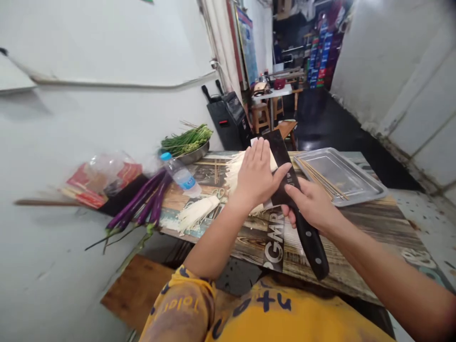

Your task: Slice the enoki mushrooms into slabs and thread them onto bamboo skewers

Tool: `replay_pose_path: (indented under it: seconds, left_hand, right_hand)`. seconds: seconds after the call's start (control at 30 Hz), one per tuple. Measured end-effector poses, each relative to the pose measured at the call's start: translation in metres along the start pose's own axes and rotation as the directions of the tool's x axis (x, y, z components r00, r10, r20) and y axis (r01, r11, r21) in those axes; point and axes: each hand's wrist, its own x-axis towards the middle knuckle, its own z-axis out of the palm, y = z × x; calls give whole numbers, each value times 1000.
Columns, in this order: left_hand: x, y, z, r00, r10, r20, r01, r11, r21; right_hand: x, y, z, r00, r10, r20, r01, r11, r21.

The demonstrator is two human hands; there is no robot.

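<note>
My left hand lies flat, fingers stretched out, on a pale bundle of enoki mushrooms on the wooden table. Its thumb rests against the dark blade of a cleaver. My right hand is wrapped around the cleaver's black handle, which points back toward me. The blade lies against the mushrooms beside my left hand. A smaller loose clump of enoki lies to the left on the table.
Long purple eggplants and a water bottle lie at the table's left. A metal bowl of green chives stands behind them. A metal tray with wooden skewers sits at right. White wall left; stools and a table beyond.
</note>
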Motion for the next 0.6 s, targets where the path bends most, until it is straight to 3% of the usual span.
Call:
replay_pose_path:
  seconds: [0.1,0.17,0.23,0.33,0.4,0.5,0.6]
  left_hand:
    - [-21,-33,-19,997,-71,6,69,991,116]
    - [-47,-68,-17,988,-144,45,134,974,185]
    - [-76,-109,-6,967,-236,96,208,950,234]
    - [-117,-165,19,912,-357,205,300,917,263]
    - [-136,-191,35,882,-410,234,347,899,269]
    - [-150,-210,54,862,-443,245,374,883,283]
    - [-155,-215,64,850,-460,257,386,875,291]
  right_hand:
    - [14,4,32,991,41,125,-48,997,57]
    - [28,20,61,964,114,239,-140,986,95]
    - [45,41,93,915,186,358,-237,966,105]
    - [70,71,135,874,259,411,-309,949,59]
    - [82,86,154,860,299,413,-339,941,24]
    - [92,94,158,856,344,386,-366,931,-18]
    - [86,87,128,892,312,326,-309,949,-63]
